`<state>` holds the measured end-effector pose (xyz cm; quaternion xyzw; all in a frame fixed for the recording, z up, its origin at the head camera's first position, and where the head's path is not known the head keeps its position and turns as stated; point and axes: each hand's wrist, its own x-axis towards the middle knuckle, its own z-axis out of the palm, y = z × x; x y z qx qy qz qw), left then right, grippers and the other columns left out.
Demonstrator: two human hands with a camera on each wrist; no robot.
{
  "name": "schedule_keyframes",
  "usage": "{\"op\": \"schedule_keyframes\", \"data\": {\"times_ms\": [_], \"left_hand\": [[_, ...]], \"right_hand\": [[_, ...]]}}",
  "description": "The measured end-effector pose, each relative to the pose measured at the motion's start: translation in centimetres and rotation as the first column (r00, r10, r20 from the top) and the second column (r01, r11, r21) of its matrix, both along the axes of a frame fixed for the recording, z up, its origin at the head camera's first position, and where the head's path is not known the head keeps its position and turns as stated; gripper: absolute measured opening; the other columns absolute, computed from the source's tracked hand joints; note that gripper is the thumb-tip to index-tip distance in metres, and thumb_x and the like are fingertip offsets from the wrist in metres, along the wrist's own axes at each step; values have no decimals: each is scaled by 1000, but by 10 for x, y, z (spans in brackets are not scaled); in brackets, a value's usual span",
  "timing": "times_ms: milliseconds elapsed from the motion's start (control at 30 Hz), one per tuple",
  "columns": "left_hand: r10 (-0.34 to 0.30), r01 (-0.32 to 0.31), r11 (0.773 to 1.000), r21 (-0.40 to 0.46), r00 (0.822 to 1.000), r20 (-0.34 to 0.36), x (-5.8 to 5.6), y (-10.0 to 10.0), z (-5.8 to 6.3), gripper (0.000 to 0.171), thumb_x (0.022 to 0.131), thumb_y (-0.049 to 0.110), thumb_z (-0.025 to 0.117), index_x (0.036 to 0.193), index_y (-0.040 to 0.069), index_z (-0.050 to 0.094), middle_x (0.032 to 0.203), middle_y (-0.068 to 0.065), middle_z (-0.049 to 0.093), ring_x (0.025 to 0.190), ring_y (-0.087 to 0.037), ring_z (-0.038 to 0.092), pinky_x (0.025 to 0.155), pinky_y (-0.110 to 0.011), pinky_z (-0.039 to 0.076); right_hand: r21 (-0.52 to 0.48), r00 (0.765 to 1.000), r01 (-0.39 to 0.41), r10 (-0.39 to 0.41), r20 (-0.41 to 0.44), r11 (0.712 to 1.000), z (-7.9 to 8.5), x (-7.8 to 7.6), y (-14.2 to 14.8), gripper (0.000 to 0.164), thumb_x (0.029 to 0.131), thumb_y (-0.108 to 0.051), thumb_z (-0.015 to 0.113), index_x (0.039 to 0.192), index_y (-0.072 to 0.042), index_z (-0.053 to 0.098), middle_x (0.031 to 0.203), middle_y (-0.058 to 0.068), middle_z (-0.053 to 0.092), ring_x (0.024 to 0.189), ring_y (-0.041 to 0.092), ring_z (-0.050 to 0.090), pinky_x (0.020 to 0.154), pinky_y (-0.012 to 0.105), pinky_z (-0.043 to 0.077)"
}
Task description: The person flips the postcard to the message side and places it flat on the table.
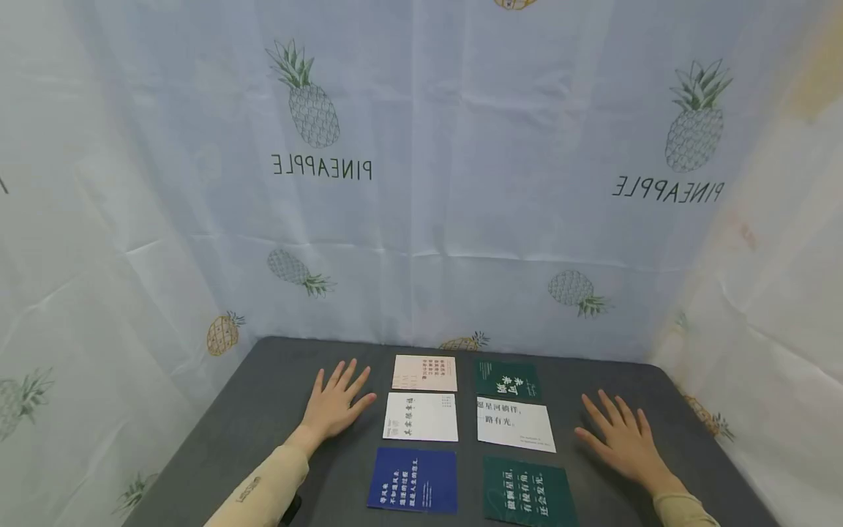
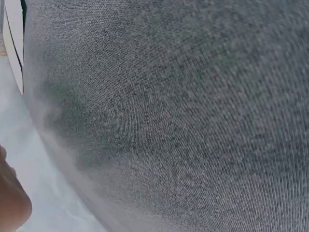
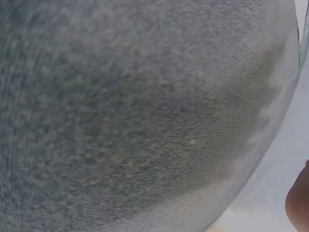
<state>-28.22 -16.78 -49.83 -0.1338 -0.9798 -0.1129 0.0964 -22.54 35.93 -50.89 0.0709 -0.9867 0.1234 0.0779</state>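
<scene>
Taking the middle of the six cards as the clock's centre, with 12 farthest from the person, the blue card (image 1: 413, 479) lies at 7 o'clock and the near green card (image 1: 530, 492) at 5, both flat on the dark grey worktop (image 1: 342, 483).

Next, the left white card (image 1: 420, 417) is at 9 and the right white card (image 1: 516, 424) at 3, slightly turned. Outside them are the hands, palms down, fingers straight and spread, holding nothing. The left hand (image 1: 336, 405) is at 10, its thumb near the left white card but apart; the right hand (image 1: 622, 443) is at 3, its thumb near the right white card, also apart.

Farther off, the pink card (image 1: 424, 373) sits at 11, and the far green card (image 1: 507, 380) at 1, close against the right white card; whether they touch I cannot tell. Beyond the worktop, at 12, hangs a pineapple-print curtain (image 1: 461, 205).
</scene>
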Motion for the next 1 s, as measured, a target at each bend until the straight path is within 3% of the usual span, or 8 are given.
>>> {"op": "schedule_keyframes", "data": {"times_ms": [133, 333, 500, 600, 800, 1000], "left_hand": [[-2, 1, 1000, -4, 999, -35, 1, 1, 0, 65, 89, 58, 46, 144, 24, 35, 152, -10, 31, 141, -33, 25, 112, -60, 10], [-10, 5, 1000, -27, 980, -198, -5, 3, 10, 58, 87, 48, 57, 135, 16, 50, 129, -13, 58, 121, -33, 51, 104, -57, 32], [-22, 1, 997, -77, 962, -272, -12, 8, 22, 52, 86, 47, 59, 128, 15, 57, 108, -9, 67, 100, -29, 61, 88, -49, 43], [-24, -6, 995, -98, 953, -303, -19, 14, 30, 51, 84, 47, 61, 123, 15, 60, 102, -8, 69, 91, -27, 62, 80, -45, 45], [29, -29, 1000, 4, 966, -257, -34, 30, 51, 48, 80, 45, 67, 116, 14, 64, 89, -5, 72, 78, -23, 61, 70, -40, 43], [102, -88, 992, 93, 982, -158, -48, 47, 60, 45, 78, 45, 69, 109, 11, 67, 81, -4, 72, 73, -22, 65, 71, -39, 44]], "right_hand": [[41, 1000, -1, 2, -17, 999, 4, 1, -1, 71, 90, -53, 48, 149, -22, 22, 150, 22, 26, 132, 48, 23, 104, 67, 8], [81, 987, -41, 52, -150, 996, 28, -7, -18, 63, 91, -46, 51, 141, -9, 40, 138, 22, 45, 125, 44, 40, 101, 62, 25], [24, 968, -66, 69, -241, 998, 56, -16, -46, 55, 93, -43, 50, 132, -4, 50, 126, 21, 56, 114, 42, 51, 92, 59, 38], [-41, 967, -85, 73, -243, 996, 74, -25, -68, 52, 94, -41, 50, 129, -3, 52, 123, 21, 58, 113, 41, 53, 92, 57, 41], [-149, 968, -144, 108, -226, 978, 97, -54, -113, 42, 92, -31, 57, 122, -2, 58, 104, 14, 66, 92, 28, 63, 77, 44, 51], [-285, 982, -146, 105, -154, 947, 100, -85, -155, 32, 90, -22, 60, 115, -3, 63, 94, 11, 68, 81, 21, 63, 67, 36, 51]]}}
